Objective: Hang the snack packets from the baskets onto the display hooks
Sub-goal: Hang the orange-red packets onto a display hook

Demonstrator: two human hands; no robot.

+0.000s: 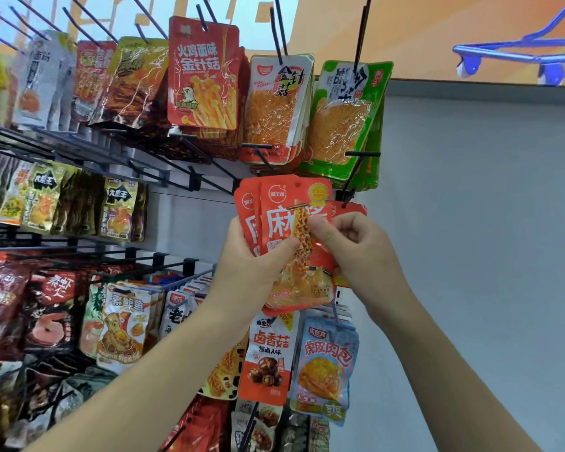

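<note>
Wall: plain grey matt surface (486,223), filling the right side of the view beside the rack.
Display rack: black wire bars (79,148) carrying long, thin, straight black rods in at least 3 rows, across the left and centre.
Hung packets: flat, glossy plastic pouches, rectangular with rounded corners. The top row holds a red pouch (203,73) and a green-edged bundle (343,125). A pale blue pouch (327,363) hangs in the lower row.
Packet stack: several red-orange glossy pouches (247,207), fanned and upright, held in front of the rack between the top and lower rows.
Left hand: (248,256) grips the packet stack at its lower left, thumb pressed flat on the front face, fingers hidden behind.
Right hand: (356,246) has its fingers curled, and the thumb and forefinger pinch the right edge of the front packet (294,203) at mid-height.
Stack relative to grip: the upper half stands above both thumbs and the lower end hangs below them.
Nearest hook: thin black rod (351,177) slanting down, its tip just above the right hand and just beside the stack's top right corner. Contact with a packet cannot be told.
</note>
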